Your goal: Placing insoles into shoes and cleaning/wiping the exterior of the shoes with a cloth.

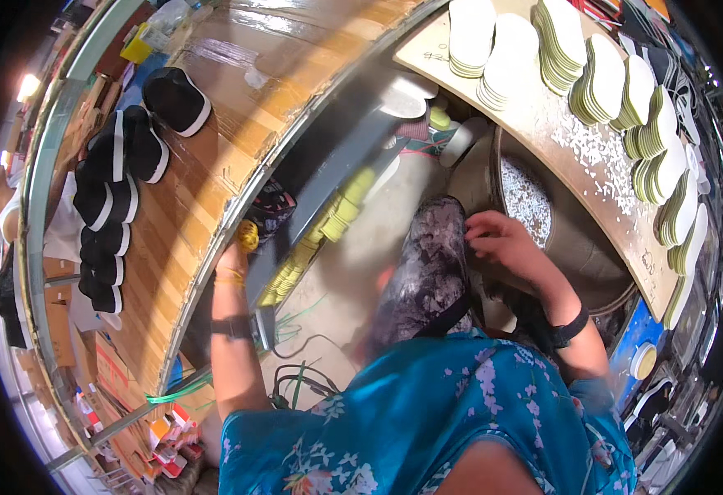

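My left hand (231,262) is at the near edge of the brown-topped table (237,124), beside a small yellow bundle (248,236); the fingers are mostly hidden, so I cannot tell whether they grip it. A dark patterned bag or cloth (274,205) lies just beyond the bundle, under the table edge. Over my knee in dark patterned trousers (431,256), my right hand (497,241) hangs with loosely bent fingers, somewhat apart. Nothing shows between them. It is near the rim of a large round bin (572,247) holding white scraps.
Several black shoes with white soles (176,101) line the table's far left. Stacks of white insoles (559,45) stand along a board (493,103) at right, strewn with white scraps (592,153). Yellow-green stacked pieces (328,223) fill a low grey shelf (295,186).
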`<act>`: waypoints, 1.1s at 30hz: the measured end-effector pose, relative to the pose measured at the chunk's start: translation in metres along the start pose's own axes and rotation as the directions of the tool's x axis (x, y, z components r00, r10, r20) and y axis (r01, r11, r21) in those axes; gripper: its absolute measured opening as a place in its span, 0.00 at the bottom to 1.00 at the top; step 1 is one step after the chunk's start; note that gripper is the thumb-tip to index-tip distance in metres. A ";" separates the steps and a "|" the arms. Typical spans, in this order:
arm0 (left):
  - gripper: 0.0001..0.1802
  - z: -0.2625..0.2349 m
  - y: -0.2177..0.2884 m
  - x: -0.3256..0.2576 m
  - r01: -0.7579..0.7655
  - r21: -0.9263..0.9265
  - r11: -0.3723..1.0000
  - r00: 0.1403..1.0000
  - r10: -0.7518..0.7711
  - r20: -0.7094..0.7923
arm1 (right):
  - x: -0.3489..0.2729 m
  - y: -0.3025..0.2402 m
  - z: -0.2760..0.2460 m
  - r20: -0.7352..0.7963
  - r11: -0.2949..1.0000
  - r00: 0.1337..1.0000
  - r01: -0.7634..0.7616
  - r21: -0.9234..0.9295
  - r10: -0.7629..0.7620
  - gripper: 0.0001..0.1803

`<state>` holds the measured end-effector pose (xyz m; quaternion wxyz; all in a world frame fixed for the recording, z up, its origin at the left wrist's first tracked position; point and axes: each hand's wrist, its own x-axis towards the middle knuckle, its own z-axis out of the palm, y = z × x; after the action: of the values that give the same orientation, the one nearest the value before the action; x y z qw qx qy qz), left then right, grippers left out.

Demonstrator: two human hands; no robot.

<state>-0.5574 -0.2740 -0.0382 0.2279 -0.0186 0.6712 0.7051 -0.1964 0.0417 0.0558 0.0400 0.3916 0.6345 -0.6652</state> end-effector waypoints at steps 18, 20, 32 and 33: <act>0.17 -0.011 -0.021 0.081 -0.220 0.954 -0.204 0.869 0.403 0.287 | -0.007 0.043 0.036 0.256 0.598 0.962 0.259 -0.759 -0.092 0.17; 0.17 -0.046 -0.032 0.084 -0.115 0.804 -0.583 0.814 0.409 0.413 | -0.009 0.042 0.037 0.285 0.554 0.957 0.271 -0.787 -0.062 0.18; 0.25 0.194 0.004 -0.098 -0.110 0.100 0.989 0.964 0.081 0.254 | 0.008 -0.004 0.058 0.340 0.782 0.808 0.571 -0.250 -0.481 0.16; 0.23 0.210 0.004 -0.096 -0.038 0.056 0.998 0.969 0.023 0.245 | 0.005 -0.016 0.065 0.335 0.775 0.806 0.576 -0.261 -0.487 0.16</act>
<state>-0.4141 -0.1014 0.0183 0.2981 0.0855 0.6594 0.6848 -0.2388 -0.0101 0.0585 -0.0031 0.0946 0.8171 -0.5686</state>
